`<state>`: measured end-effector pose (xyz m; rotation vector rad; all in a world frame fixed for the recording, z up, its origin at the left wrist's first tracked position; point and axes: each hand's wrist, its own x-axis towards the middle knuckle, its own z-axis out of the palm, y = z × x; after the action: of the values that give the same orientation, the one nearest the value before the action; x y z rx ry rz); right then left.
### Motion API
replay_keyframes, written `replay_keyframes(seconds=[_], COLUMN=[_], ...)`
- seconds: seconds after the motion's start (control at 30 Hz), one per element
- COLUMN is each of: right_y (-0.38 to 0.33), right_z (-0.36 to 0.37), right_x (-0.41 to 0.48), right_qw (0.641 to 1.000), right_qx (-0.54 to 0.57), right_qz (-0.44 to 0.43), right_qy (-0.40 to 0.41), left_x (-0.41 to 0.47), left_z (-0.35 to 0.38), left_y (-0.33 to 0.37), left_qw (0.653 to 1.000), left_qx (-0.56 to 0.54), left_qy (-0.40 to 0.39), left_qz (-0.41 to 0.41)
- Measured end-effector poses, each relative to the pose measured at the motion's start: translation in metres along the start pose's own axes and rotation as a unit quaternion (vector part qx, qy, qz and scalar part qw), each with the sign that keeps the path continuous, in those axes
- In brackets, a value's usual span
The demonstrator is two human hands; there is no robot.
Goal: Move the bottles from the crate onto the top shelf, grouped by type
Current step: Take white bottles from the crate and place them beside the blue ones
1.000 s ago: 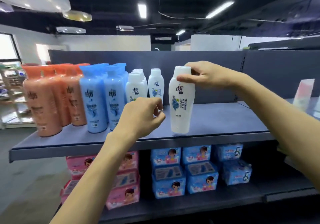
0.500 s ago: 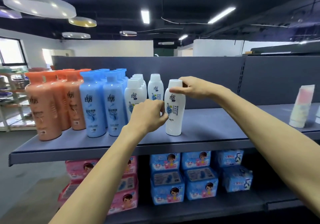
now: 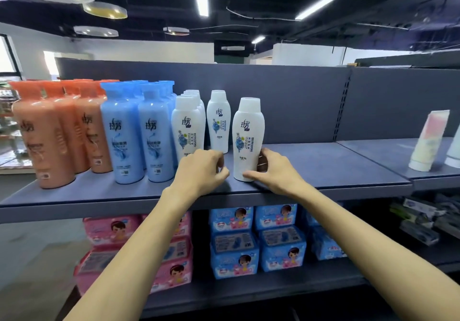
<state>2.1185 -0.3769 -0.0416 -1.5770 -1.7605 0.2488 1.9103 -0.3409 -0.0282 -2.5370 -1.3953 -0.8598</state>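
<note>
A white bottle [image 3: 248,136] stands upright near the front edge of the top shelf [image 3: 323,166]. My right hand [image 3: 271,169] grips its base, thumb in front and fingers behind it. My left hand [image 3: 202,169] hovers just left of that bottle with its fingers curled and holds nothing. It partly covers the front bottle of the white bottle row [image 3: 186,124]. One more white bottle [image 3: 219,119] stands further back. Blue bottles [image 3: 139,131] and orange bottles [image 3: 54,131] stand grouped to the left. The crate is out of view.
Pastel tubes [image 3: 429,139] stand on the neighbouring shelf section at the right. The lower shelf holds pink packs [image 3: 112,231] and blue packs [image 3: 256,238]. Bare shelf surface lies right of the held bottle.
The white bottle came down from the air and now stands on the shelf. My right hand slid from its cap down to its base. My left hand stayed curled beside it.
</note>
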Motion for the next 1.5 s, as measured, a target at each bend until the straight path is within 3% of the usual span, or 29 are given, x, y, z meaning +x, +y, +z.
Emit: replay_keyframes(seconds=[0.17,0.6,1.5], right_y=[-0.003,-0.010,-0.005], right_z=[0.000,0.026,0.047], right_x=[0.014,0.066,0.097], right_qw=[0.999,0.998,0.998], right_qx=[-0.004,0.040,-0.004], right_qz=[0.025,0.049,0.059], right_qy=[-0.029,-0.016,-0.005], left_x=[-0.004,0.011,0.014], left_z=[0.007,0.036,0.044], left_y=[-0.002,0.001,0.006], left_qw=[1.000,0.995,0.996], left_qx=[-0.011,-0.042,-0.009], left_qy=[0.010,0.049,0.080], left_qz=[-0.020,-0.070,-0.038])
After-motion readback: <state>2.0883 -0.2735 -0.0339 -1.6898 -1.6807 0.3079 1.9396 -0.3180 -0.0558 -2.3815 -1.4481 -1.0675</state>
